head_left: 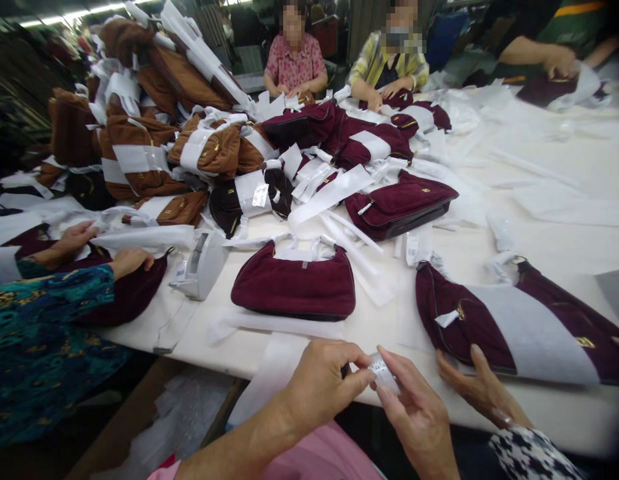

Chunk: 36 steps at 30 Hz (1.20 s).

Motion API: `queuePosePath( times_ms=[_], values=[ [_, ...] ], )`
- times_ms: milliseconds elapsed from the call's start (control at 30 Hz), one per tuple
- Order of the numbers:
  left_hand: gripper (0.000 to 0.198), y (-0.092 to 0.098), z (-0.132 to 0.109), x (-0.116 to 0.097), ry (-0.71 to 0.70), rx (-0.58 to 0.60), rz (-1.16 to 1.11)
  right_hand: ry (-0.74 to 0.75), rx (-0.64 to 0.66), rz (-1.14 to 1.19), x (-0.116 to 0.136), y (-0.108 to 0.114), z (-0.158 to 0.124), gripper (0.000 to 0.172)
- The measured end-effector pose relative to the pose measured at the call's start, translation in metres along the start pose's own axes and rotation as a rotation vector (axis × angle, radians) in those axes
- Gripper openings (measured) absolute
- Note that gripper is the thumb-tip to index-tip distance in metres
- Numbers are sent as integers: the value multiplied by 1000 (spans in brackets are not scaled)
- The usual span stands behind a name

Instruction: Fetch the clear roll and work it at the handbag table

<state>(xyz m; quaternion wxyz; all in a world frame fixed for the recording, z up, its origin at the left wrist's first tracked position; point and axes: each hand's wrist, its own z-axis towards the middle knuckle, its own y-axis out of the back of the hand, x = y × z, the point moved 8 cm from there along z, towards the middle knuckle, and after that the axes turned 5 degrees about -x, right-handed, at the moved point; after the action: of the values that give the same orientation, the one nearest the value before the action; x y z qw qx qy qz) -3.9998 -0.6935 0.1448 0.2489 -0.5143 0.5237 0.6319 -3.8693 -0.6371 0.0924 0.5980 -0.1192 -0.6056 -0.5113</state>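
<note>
Near the table's front edge, both my hands hold a small white printed label (384, 377) between them. My left hand (325, 375) pinches its left edge between thumb and fingertips, and a small dark thing I cannot make out shows among those fingers. My right hand (418, 415) grips the label's other side between thumb and fingers. Just beyond my hands, a maroon shoulder bag (294, 285) stands upright on the white table (189, 333), its handle wrapped in white paper. A folded strip of white tissue paper (279, 325) lies in front of the bag.
A tape dispenser (202, 265) stands to the left. A co-worker's hands (132, 262) touch a maroon bag at left; another's hand (476, 387) steadies a paper-banded maroon bag (452, 307) at right. Brown bags (139, 157) are heaped behind. Several people work across the table.
</note>
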Motion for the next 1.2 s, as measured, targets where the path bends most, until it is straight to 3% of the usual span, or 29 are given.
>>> queuePosePath(
  times_ms=[200, 467, 667, 833, 1033, 1200],
  values=[
    [9, -4, -1, 9, 73, 45, 16, 39, -14, -66, 2, 0, -1, 36],
    [10, -11, -1, 7, 15, 61, 98, 41, -24, -60, -3, -1, -4, 34],
    [12, -15, -2, 7, -50, 25, 169, -36, -24, 42, -14, -3, -11, 34],
    [14, -17, -3, 15, 2, 36, 118, -169, 33, 182, -25, -9, -17, 33],
    [14, -16, -3, 9, 17, 66, 14, -238, 12, 275, -25, -7, -14, 32],
    [13, -19, -5, 7, -114, 26, 262, -252, -8, 246, -23, -10, -15, 33]
  ],
)
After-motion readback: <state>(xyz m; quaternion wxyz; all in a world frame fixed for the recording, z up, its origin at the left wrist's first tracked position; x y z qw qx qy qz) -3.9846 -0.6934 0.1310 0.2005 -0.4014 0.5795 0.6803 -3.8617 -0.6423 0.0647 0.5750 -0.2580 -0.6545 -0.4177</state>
